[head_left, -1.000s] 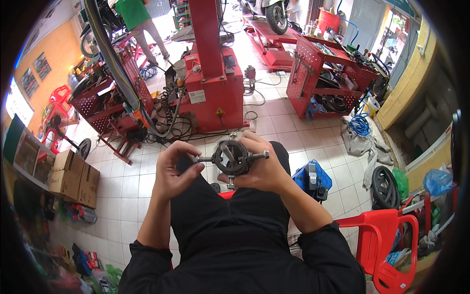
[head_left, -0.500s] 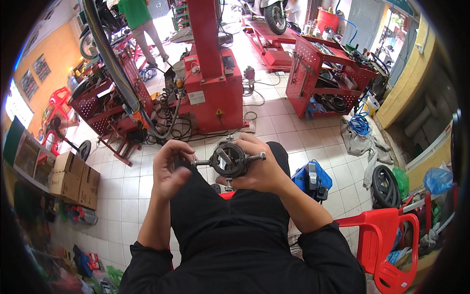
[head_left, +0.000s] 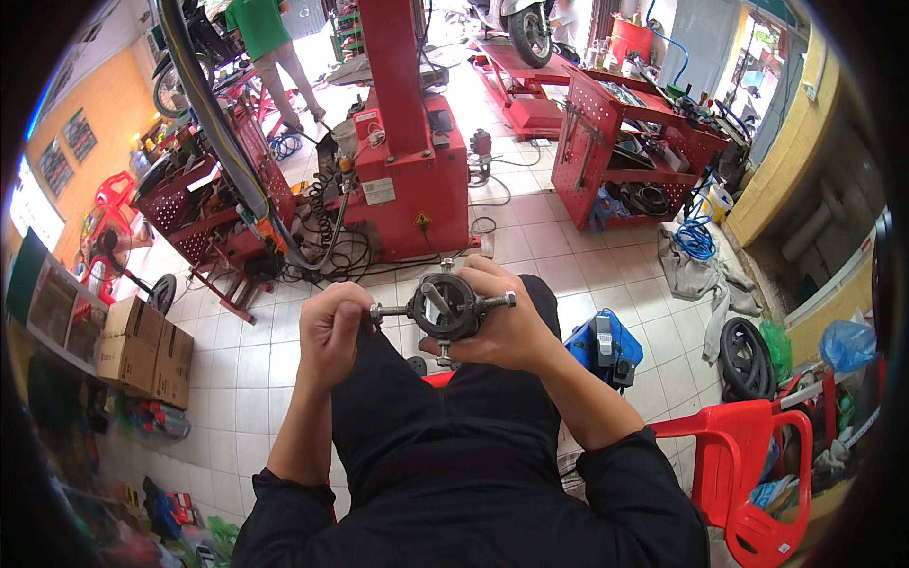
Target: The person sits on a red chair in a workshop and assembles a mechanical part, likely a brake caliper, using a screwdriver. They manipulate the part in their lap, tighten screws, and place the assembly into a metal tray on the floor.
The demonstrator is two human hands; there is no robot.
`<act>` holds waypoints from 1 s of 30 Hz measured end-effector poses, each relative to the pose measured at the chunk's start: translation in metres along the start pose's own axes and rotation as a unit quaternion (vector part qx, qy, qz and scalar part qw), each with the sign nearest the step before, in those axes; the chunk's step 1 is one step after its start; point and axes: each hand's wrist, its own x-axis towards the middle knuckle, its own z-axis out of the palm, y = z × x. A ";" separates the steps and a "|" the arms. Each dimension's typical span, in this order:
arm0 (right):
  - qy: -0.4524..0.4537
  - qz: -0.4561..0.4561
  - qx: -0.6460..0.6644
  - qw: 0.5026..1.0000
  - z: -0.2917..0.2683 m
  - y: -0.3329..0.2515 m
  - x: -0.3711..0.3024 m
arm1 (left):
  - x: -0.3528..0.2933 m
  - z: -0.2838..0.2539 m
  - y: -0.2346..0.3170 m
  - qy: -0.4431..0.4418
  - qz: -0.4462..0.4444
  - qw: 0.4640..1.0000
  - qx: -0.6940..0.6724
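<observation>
Above my lap is a dark round metal ring (head_left: 443,331) with several long bolts sticking outward from its sides and a pale metal rod showing in its middle. My right hand (head_left: 507,322) grips the ring from the right, the palm partly beneath it. The right-hand bolt (head_left: 499,301) passes over that hand. With thumb and fingers pinched together, my left hand (head_left: 337,327) closes on the outer end of the left bolt (head_left: 390,310). The fingers hide part of where they touch it.
A red machine with a tall post (head_left: 417,189) stands ahead on the tiled floor. Red tool carts (head_left: 592,156) flank it. A blue bag (head_left: 606,348) lies by my right leg, beside a red plastic chair (head_left: 729,454). Cardboard boxes (head_left: 142,346) sit at left.
My left hand has closed from loosely parted fingers into a pinch on the left bolt's end. My right hand and the ring stay nearly in place.
</observation>
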 end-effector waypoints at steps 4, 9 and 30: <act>-0.002 0.004 0.007 1.000 0.001 -0.001 0.001 | 0.006 0.020 0.009 0.093 0.136 0.984 0.064; -0.008 -0.007 -0.006 1.000 0.001 0.002 0.000 | 0.004 0.002 0.001 -0.007 0.021 1.000 -0.010; -0.007 0.006 0.000 1.000 0.000 0.001 0.001 | 0.004 0.010 0.008 0.025 0.096 0.994 0.040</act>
